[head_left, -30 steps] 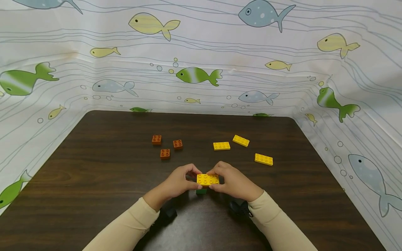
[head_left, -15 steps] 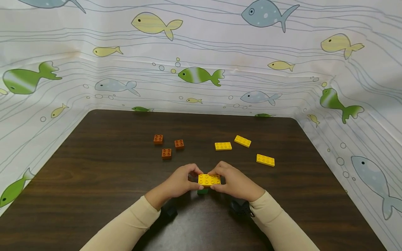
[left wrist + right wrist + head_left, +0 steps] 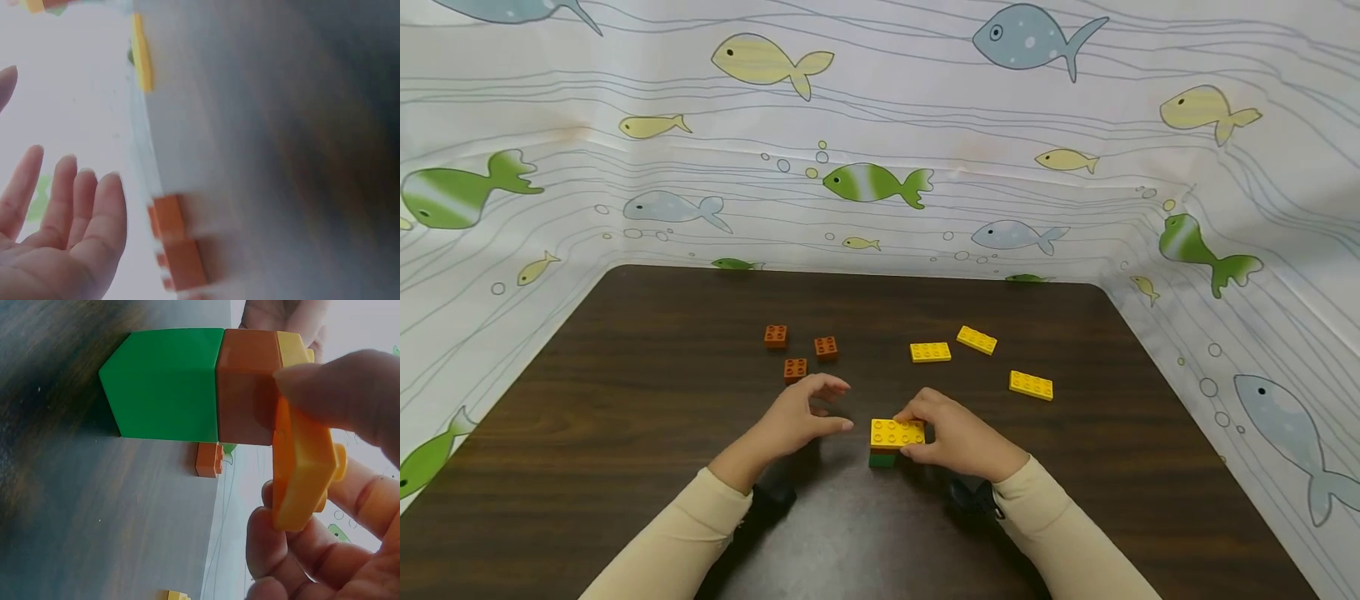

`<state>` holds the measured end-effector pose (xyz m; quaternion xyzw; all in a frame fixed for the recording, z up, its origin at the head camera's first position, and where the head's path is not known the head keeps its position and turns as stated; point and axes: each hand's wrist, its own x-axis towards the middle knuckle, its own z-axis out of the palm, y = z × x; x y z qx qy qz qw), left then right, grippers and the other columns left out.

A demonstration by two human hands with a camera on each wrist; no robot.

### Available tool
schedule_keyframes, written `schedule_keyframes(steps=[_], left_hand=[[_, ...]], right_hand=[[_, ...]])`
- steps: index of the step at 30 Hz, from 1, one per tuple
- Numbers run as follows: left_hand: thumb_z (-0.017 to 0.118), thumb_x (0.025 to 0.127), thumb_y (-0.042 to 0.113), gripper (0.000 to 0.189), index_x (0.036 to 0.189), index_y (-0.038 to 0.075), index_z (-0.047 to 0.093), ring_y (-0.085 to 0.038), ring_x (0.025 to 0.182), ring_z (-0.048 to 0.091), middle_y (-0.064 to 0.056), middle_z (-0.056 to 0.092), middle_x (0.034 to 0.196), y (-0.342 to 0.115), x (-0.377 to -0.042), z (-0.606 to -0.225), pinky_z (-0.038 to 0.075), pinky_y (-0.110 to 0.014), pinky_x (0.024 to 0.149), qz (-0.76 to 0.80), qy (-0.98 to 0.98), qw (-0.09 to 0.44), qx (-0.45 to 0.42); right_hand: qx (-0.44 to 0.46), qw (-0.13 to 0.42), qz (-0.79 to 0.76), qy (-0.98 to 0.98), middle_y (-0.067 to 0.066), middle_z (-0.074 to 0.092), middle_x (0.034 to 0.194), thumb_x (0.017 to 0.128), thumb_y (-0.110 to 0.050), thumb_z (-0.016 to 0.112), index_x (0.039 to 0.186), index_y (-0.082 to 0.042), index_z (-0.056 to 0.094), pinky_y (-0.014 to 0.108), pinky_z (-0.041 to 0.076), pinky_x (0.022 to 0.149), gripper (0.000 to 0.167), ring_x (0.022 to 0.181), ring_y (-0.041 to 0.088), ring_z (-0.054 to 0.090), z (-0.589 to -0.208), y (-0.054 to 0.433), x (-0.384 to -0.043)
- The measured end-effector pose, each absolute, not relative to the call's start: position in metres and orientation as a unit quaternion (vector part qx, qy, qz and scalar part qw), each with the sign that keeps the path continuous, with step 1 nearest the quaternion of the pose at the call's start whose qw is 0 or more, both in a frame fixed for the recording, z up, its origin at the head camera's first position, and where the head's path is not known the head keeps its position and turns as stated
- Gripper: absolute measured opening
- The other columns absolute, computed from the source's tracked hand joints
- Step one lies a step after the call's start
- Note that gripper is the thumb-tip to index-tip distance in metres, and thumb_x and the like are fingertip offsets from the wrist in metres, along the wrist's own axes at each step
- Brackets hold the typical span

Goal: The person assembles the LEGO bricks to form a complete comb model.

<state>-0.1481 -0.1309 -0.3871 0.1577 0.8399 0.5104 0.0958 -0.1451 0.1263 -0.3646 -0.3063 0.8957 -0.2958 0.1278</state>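
A small stack stands in the middle of the dark table: a green block [image 3: 169, 387] at the bottom, a brown brick [image 3: 247, 387] on it, and a thin yellow eight-stud brick [image 3: 887, 432] on top. The yellow brick overhangs the brown one on the right. My right hand [image 3: 958, 433] pinches the overhanging end, thumb on the near side and fingers at the far side. To the left of the stack, my left hand [image 3: 790, 421] is held away from it, thumb and fingers spread. In the left wrist view its palm and extended fingers hold nothing.
Three brown bricks, a left one [image 3: 776, 336], a right one [image 3: 825, 347] and a near one [image 3: 795, 369], lie beyond my left hand. Beyond my right are three thin yellow bricks [image 3: 930, 352], [image 3: 977, 339], [image 3: 1031, 384]. A fish-print cloth [image 3: 880, 125] surrounds the table [image 3: 625, 400].
My left hand has let go of the yellow brick and moved left, its fingers opening. The right hand keeps its pinch, and the stack stays in place.
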Motion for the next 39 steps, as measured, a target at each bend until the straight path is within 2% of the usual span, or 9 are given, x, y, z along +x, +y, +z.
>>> schedule_keyframes(steps=[8,11,14,18,25,39], left_hand=[[0.071,0.086,0.013,0.047,0.126,-0.003,0.053,-0.038,0.116,0.052,-0.022,0.053,0.126,-0.160,-0.164,-0.391,0.046,-0.048,0.091,0.499,0.863,0.043,0.069],[0.070,0.087,0.014,0.047,0.128,-0.001,0.052,-0.038,0.116,0.049,-0.022,0.051,0.127,-0.170,-0.171,-0.392,0.045,-0.050,0.090,0.487,0.872,0.036,0.044],[0.069,0.088,0.014,0.047,0.129,-0.001,0.051,-0.040,0.120,0.045,-0.023,0.048,0.131,-0.177,-0.178,-0.393,0.040,-0.055,0.095,0.475,0.879,0.033,0.028],[0.068,0.088,0.014,0.050,0.132,-0.002,0.049,-0.041,0.126,0.040,-0.025,0.046,0.135,-0.184,-0.185,-0.394,0.035,-0.058,0.100,0.484,0.874,0.040,0.015],[0.068,0.089,0.011,0.054,0.136,-0.003,0.045,-0.041,0.130,0.037,-0.024,0.043,0.139,-0.187,-0.196,-0.396,0.036,-0.054,0.102,0.511,0.857,0.072,-0.010],[0.067,0.088,0.009,0.056,0.138,-0.002,0.044,-0.042,0.128,0.039,-0.025,0.041,0.140,-0.187,-0.207,-0.399,0.038,-0.053,0.101,0.499,0.859,0.112,-0.022]], right_hand=[[-0.303,0.135,-0.289,0.898,-0.002,0.055,0.106,0.085,-0.016,0.074,0.113,-0.008,0.067,0.029,0.047,0.078,0.030,0.087,0.012,0.049,-0.363,0.126,-0.145],[-0.303,0.136,-0.289,0.898,-0.002,0.055,0.106,0.084,-0.016,0.074,0.113,-0.008,0.067,0.029,0.047,0.079,0.031,0.087,0.012,0.049,-0.364,0.125,-0.145],[-0.305,0.135,-0.289,0.897,-0.002,0.055,0.106,0.085,-0.016,0.074,0.113,-0.008,0.066,0.028,0.047,0.078,0.030,0.087,0.012,0.049,-0.364,0.125,-0.146],[-0.306,0.134,-0.291,0.896,-0.002,0.055,0.107,0.085,-0.015,0.074,0.113,-0.008,0.066,0.028,0.046,0.077,0.030,0.086,0.012,0.049,-0.365,0.125,-0.146],[-0.305,0.133,-0.296,0.895,-0.001,0.055,0.106,0.084,-0.014,0.074,0.113,-0.007,0.066,0.027,0.046,0.077,0.030,0.086,0.013,0.049,-0.364,0.126,-0.146],[-0.305,0.135,-0.295,0.895,-0.002,0.055,0.106,0.084,-0.013,0.074,0.113,-0.007,0.066,0.028,0.047,0.077,0.030,0.085,0.013,0.049,-0.363,0.125,-0.146]])
